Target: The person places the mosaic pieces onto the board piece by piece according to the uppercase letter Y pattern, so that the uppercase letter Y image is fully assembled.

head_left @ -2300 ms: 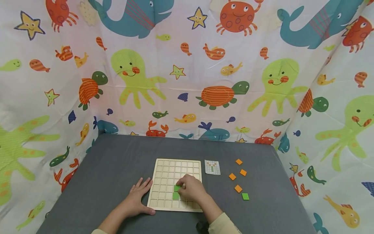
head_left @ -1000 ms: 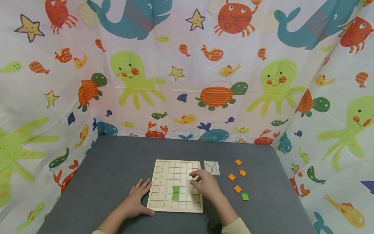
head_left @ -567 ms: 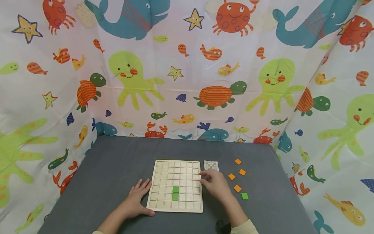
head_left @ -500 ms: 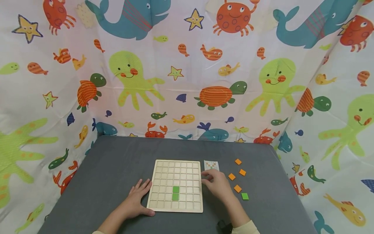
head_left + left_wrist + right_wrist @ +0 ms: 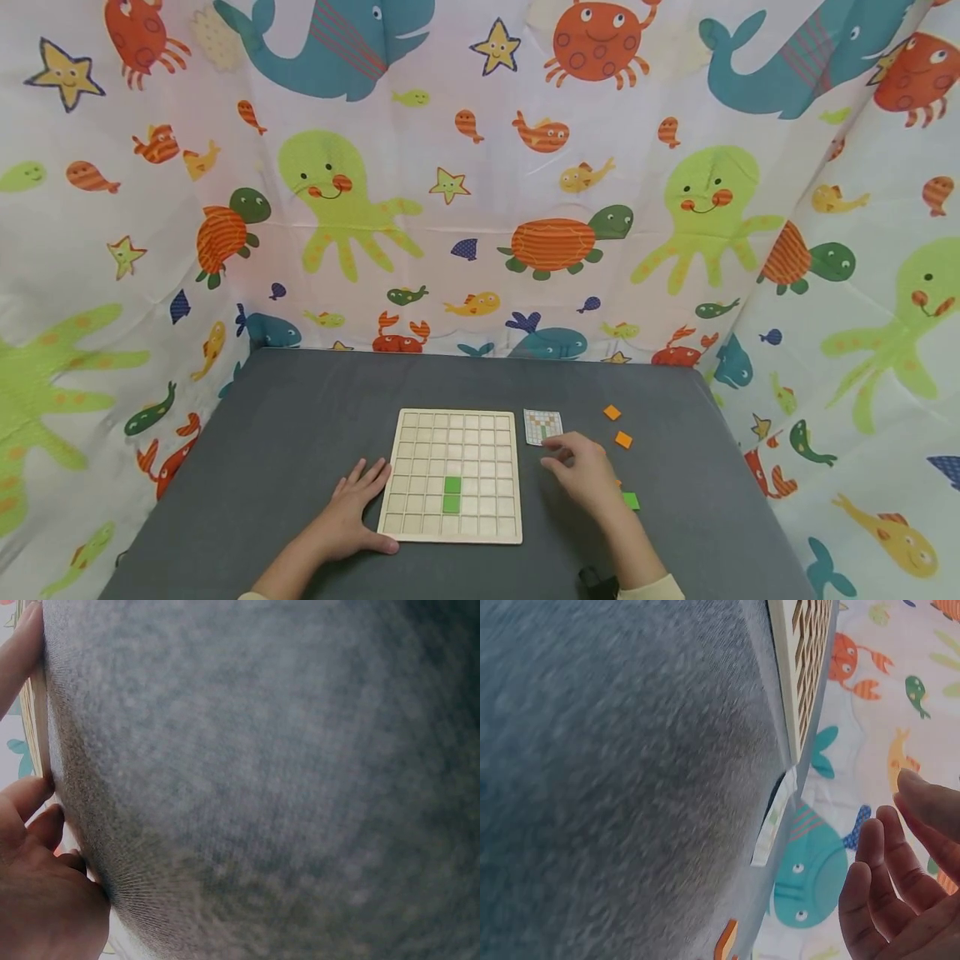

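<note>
A square wooden grid board [image 5: 420, 467] lies on the dark grey table. Two green square tiles, an upper green tile [image 5: 452, 484] and a lower green tile [image 5: 451, 503], sit one above the other in its cells. My left hand [image 5: 347, 512] rests at the board's left edge, fingers spread and thumb near the lower corner. Right of the board, my right hand [image 5: 583, 471] hovers with loosely bent fingers and nothing between them; the right wrist view shows these fingers [image 5: 889, 877] bare as well. A pattern card [image 5: 542, 425] lies just beyond its fingertips.
Two orange tiles, a far orange tile [image 5: 612, 412] and a nearer orange tile [image 5: 623, 439], lie at the right. Another green tile [image 5: 632, 501] shows beside my right forearm, which partly covers the orange tiles there. A sea-animal curtain [image 5: 480, 208] surrounds the table [image 5: 315, 408].
My right hand has let go of the upper green tile on the board and moved right, past the board's edge, over the table by the loose tiles. My left hand has stayed.
</note>
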`<control>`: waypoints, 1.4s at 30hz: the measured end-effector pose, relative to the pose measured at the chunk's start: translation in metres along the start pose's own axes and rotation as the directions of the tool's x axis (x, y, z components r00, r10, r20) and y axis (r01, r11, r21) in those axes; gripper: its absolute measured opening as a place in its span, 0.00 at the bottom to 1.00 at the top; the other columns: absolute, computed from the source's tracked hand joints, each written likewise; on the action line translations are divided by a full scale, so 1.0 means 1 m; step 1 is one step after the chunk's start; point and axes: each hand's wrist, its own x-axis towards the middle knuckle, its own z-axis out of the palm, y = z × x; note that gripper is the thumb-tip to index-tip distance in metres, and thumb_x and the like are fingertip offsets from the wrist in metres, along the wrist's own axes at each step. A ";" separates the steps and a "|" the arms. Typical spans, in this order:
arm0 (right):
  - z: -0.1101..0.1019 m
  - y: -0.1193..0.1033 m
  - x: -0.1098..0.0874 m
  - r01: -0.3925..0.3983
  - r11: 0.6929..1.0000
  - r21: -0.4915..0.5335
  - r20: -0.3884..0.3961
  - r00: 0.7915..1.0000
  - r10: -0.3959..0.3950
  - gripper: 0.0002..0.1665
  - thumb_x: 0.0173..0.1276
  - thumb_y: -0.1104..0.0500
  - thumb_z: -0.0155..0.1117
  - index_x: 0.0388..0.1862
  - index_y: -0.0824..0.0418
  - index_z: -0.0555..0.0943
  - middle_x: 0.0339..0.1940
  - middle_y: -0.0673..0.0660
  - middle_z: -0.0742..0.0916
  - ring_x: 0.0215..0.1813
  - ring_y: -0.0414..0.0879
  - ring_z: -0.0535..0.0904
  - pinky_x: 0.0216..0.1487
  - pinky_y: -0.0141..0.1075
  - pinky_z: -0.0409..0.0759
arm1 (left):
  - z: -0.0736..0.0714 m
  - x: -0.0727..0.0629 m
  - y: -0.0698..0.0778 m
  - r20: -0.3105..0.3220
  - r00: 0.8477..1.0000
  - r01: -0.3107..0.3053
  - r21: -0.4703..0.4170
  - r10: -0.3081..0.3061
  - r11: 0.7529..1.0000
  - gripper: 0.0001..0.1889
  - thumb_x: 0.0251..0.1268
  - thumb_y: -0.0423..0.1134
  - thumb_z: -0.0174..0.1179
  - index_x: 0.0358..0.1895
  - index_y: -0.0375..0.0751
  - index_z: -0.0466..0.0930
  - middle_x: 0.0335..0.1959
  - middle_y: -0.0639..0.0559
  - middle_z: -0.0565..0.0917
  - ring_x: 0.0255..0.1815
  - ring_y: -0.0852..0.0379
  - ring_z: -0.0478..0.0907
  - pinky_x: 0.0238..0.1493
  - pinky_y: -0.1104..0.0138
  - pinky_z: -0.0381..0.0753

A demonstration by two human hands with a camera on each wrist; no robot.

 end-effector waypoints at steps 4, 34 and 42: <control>-0.008 0.007 -0.003 0.000 1.000 -0.012 -0.016 1.000 0.000 0.17 0.57 0.63 0.79 0.46 0.54 0.88 0.41 0.52 0.89 0.36 0.40 0.82 0.36 0.35 0.81 | 0.001 0.001 -0.001 -0.011 1.000 0.005 0.006 -0.005 1.000 0.68 0.31 0.64 0.82 0.81 0.46 0.56 0.83 0.48 0.54 0.84 0.36 0.36 0.77 0.35 0.37; -0.079 0.095 -0.038 -0.249 0.968 -0.038 0.069 0.966 0.251 0.24 0.60 0.58 0.78 0.56 0.59 0.85 0.52 0.60 0.88 0.46 0.50 0.85 0.41 0.43 0.84 | 0.003 0.004 -0.003 -0.005 1.000 0.008 0.019 -0.008 1.000 0.68 0.30 0.66 0.81 0.81 0.47 0.56 0.83 0.49 0.53 0.84 0.37 0.36 0.77 0.35 0.38; -0.082 0.109 -0.035 -0.342 0.937 -0.075 0.179 0.920 0.350 0.31 0.56 0.62 0.79 0.60 0.60 0.83 0.57 0.63 0.86 0.48 0.51 0.84 0.48 0.52 0.83 | 0.004 0.003 -0.005 -0.003 1.000 0.014 0.011 -0.014 1.000 0.68 0.30 0.66 0.81 0.81 0.47 0.56 0.83 0.49 0.53 0.84 0.37 0.36 0.77 0.35 0.37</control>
